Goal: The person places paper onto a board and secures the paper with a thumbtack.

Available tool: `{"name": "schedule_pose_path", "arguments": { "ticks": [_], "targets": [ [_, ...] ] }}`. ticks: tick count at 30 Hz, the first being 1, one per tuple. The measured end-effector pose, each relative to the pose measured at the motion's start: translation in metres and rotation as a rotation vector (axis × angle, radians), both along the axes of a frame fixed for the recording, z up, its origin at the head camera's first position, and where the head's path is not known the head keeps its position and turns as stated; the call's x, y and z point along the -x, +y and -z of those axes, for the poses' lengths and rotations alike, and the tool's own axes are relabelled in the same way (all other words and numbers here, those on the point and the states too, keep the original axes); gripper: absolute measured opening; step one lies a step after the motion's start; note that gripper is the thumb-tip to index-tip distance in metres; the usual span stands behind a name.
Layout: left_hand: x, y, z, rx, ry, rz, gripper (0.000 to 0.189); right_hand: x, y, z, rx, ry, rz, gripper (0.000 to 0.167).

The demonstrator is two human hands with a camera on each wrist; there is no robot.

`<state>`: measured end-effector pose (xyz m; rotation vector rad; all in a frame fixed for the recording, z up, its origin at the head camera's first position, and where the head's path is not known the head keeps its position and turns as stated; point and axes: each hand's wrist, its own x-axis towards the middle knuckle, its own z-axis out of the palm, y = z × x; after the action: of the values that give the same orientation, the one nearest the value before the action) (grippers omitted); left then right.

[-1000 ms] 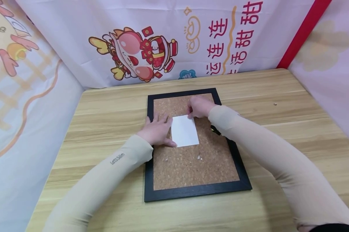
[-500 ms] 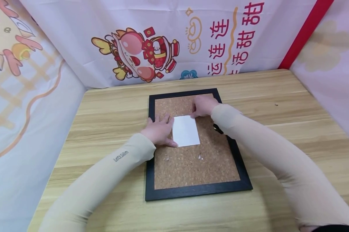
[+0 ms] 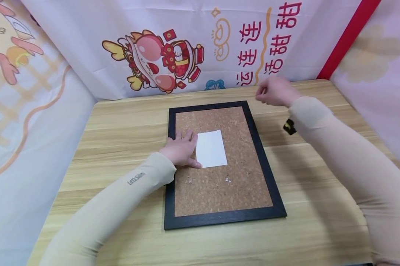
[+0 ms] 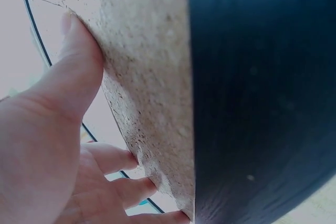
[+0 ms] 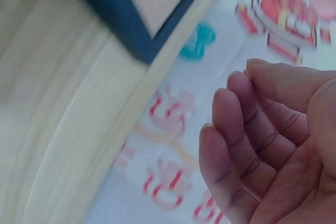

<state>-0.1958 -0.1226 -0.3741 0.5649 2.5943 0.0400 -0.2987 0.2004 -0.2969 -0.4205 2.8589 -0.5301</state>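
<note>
A white sheet of paper (image 3: 211,148) lies on a cork board (image 3: 243,184) with a black frame. My left hand (image 3: 181,149) rests on the board with its fingers spread, thumb at the paper's lower left corner and fingertips along its left edge. In the left wrist view the thumb (image 4: 79,61) and fingers touch the cork side by side with the frame close by. My right hand (image 3: 274,91) is raised beyond the board's top right corner. Its thumb tip meets the index fingertip in the right wrist view (image 5: 262,124), the other fingers curl, and nothing shows between them.
Small whitish bits (image 3: 228,180) lie on the cork below the paper. The board sits on a wooden table (image 3: 127,125). A printed cloth (image 3: 216,44) hangs behind the table and along its sides. A black and yellow device (image 3: 289,126) is at the right wrist.
My right hand has left the paper's top right corner and moved up and to the right, off the board. My left hand and the paper stay in place.
</note>
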Motion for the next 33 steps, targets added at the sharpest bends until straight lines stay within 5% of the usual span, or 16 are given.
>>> {"name": "schedule_pose_path", "arguments": {
  "ticks": [7, 17, 24, 33],
  "targets": [
    [0.000, -0.002, 0.002, 0.011, -0.003, 0.005, 0.112, 0.002, 0.075, -0.002, 0.014, -0.005, 0.139, 0.030],
    [0.000, -0.003, 0.004, 0.006, -0.005, 0.007, 0.112, -0.009, 0.170, 0.038, -0.002, 0.025, 0.173, 0.027],
    [0.001, -0.004, 0.006, 0.001, -0.015, 0.010, 0.111, -0.018, 0.199, 0.071, -0.049, 0.012, 0.149, 0.025],
    [0.001, -0.002, 0.004, -0.013, -0.017, 0.016, 0.110, -0.020, 0.211, 0.094, -0.043, 0.002, 0.183, 0.027]
  ]
}}
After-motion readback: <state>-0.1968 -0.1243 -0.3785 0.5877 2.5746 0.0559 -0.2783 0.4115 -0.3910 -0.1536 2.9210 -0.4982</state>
